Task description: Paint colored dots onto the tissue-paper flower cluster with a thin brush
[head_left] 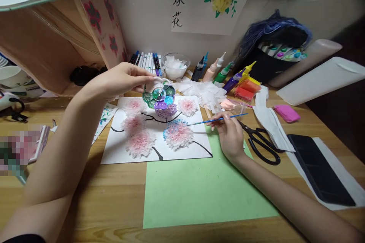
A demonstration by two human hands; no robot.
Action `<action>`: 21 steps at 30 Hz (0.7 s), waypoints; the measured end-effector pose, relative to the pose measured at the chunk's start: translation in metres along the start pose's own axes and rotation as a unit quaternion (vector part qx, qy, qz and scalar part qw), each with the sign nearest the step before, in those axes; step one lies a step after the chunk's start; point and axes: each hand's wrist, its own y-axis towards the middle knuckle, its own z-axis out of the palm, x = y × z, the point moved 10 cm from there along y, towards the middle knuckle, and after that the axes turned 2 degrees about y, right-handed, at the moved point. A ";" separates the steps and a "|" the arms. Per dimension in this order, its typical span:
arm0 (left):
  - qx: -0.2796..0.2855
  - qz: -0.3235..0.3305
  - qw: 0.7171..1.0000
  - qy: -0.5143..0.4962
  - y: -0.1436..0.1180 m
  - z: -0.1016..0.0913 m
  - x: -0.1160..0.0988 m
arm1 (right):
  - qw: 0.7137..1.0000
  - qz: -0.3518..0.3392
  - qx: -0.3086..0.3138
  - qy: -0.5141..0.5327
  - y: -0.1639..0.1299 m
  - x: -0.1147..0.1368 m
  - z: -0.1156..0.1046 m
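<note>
Your left hand (125, 78) pinches one clear flower-shaped palette (159, 94) by its rim, holding it raised above the top of the white sheet (119, 152). Your right hand (229, 134) is closed on one thin blue paintbrush (216, 120), whose tip touches the tissue flower edged in blue (178, 134). You have six tissue flowers on the sheet: four pink, one purple under the palette, and the blue-edged one. One green sheet (199, 193) lies under your right wrist. One pair of black scissors (261, 142) lies just beside that hand. Six paint bottles (225, 74) stand at the back, near a row of markers (148, 62) and one bowl (175, 66) of tissue scraps.
</note>
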 end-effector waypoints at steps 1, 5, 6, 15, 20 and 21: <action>-0.004 -0.004 1.000 0.002 0.000 -0.001 0.001 | 1.000 0.006 0.010 -0.002 0.000 -0.003 0.003; -0.004 -0.006 1.000 0.000 0.002 0.001 0.002 | 0.999 0.016 0.030 -0.006 0.002 -0.006 0.008; -0.003 -0.008 1.000 0.003 0.002 0.001 0.002 | 0.999 0.021 0.033 -0.010 0.003 -0.007 0.008; 0.003 0.004 1.000 -0.002 -0.002 0.001 -0.005 | 0.999 0.035 -0.011 0.010 0.009 -0.013 -0.003; -0.003 0.016 1.000 0.002 -0.003 -0.001 -0.005 | 0.998 0.055 0.026 0.006 0.007 -0.016 0.005; -0.003 0.018 1.000 0.001 -0.003 -0.001 -0.005 | 0.998 0.056 0.031 0.001 0.007 -0.016 0.006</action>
